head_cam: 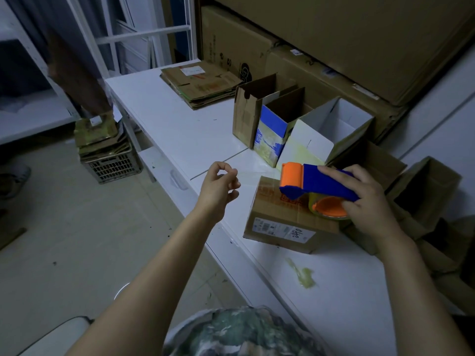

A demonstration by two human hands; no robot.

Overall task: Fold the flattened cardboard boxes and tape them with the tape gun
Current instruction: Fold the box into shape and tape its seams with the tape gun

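While the right hand (370, 201) grips the blue and orange tape gun (316, 183) by its body and roll, the gun rests tilted on top of a closed brown box (277, 222) that sits on the white bench (180, 124), at 4 o'clock from the frame's centre. The left hand (218, 186) hovers at 9 o'clock from the box, clear of it, fingers curled, thumb and forefinger pinching the end of a faint clear tape (257, 173) that stretches back to the gun's orange roller. At 12 o'clock from the box stand three open boxes (272, 132) in a row, touching: a brown one, a blue and white one, a white one. A flat stack (203, 83) of cardboard lies at 11 o'clock, well apart. A yellowish smear (303, 273) marks the bench at 5 o'clock, near the box. Big cartons (334, 34) are piled behind. On the floor at 9 o'clock a crate (113, 165) carries more flattened cardboard.
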